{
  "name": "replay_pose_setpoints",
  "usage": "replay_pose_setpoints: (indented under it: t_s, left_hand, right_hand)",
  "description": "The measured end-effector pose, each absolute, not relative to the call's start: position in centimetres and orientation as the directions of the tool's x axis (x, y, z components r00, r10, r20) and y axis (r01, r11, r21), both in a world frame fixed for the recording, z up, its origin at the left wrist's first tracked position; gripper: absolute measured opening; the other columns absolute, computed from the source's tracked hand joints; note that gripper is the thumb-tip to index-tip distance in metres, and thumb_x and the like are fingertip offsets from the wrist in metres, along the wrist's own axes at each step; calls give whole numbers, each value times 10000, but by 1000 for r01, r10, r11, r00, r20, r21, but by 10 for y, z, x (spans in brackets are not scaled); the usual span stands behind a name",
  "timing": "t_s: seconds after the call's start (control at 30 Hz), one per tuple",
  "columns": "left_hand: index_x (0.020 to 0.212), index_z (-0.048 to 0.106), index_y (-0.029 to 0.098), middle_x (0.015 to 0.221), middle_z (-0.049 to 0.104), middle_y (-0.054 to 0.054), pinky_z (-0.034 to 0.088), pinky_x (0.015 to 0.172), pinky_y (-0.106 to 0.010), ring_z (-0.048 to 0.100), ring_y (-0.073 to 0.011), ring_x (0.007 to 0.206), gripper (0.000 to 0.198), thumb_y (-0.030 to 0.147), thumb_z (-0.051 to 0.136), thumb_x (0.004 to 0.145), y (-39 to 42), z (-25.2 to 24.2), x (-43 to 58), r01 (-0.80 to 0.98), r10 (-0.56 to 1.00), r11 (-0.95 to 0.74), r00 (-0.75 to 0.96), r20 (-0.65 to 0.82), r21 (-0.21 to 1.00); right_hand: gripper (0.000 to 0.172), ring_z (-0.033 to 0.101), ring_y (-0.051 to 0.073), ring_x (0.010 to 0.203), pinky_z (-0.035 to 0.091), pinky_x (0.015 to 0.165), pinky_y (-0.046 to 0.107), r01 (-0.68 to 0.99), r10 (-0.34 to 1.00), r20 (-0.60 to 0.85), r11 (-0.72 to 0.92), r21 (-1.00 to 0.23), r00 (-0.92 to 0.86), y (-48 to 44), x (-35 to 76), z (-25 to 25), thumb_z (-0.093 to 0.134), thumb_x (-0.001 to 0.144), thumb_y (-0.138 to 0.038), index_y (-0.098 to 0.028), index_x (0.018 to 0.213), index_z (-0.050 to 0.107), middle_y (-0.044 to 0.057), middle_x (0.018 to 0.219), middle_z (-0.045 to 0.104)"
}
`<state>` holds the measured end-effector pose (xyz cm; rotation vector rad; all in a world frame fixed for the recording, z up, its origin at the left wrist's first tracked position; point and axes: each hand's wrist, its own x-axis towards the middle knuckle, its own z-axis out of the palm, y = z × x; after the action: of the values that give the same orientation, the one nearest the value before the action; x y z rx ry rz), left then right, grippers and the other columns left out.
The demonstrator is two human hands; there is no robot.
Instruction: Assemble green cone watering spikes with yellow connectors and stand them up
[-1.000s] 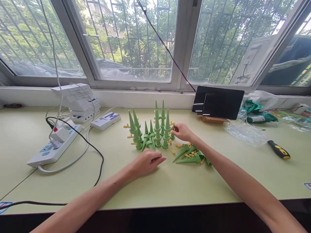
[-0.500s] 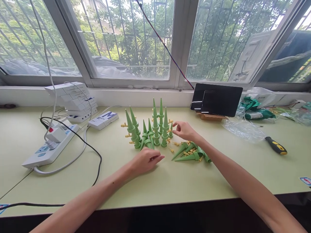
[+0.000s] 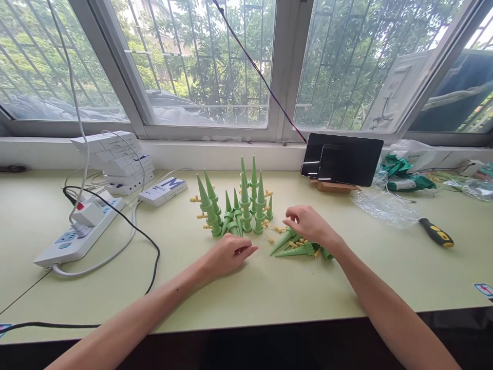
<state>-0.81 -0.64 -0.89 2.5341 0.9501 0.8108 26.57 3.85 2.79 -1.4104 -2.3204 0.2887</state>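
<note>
Green plastic plant-watering spikes [image 3: 245, 205] with yellow valves [image 3: 195, 199] stand stacked in columns, points up. Shorter spikes lean among them. My left hand [image 3: 230, 253] rests on the table just in front of this group, its fingers curled closed and no object showing in them. Over the back of a loose pile of green spikes [image 3: 298, 250] and small yellow valves [image 3: 270, 239] hovers my right hand [image 3: 306, 223]. Its fingers are bent, with thumb and forefinger apart and nothing visible between them.
At the left lie a white power strip [image 3: 80, 231], cables and a flat white box [image 3: 164, 191], with stacked boxes [image 3: 123, 156] behind. A black tablet [image 3: 346, 159] stands at the back. Clear plastic wrap [image 3: 385, 208] and a screwdriver [image 3: 436, 232] lie at the right.
My right hand has drawn back from the right side of the standing spikes, moving right and toward me over the loose pile. My left hand has stayed nearly still.
</note>
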Motion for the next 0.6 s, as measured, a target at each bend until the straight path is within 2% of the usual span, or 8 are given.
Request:
replay_pose_setpoints:
  t_s: [0.3, 0.6]
  left_hand:
    - [596, 329, 169, 517, 240, 69, 225, 498, -224, 211, -71, 485, 411, 285, 483, 959, -6, -9, -10, 517, 702, -707, 595, 390, 482]
    - [597, 299, 173, 524, 211, 70, 218, 495, -231, 200, -75, 485, 417, 281, 466, 962, -4, -13, -12, 538, 712, -698, 591, 380, 472]
  right_hand:
    - [198, 573, 166, 741, 373, 645, 263, 784, 884, 172, 465, -412, -435, 36, 271, 20, 585, 877, -385, -197, 857, 646, 23, 804, 677]
    - [150, 576, 176, 749, 370, 628, 266, 795, 891, 122, 446, -412, -437, 31, 265, 21, 567, 864, -329, -206, 887, 651, 35, 832, 692]
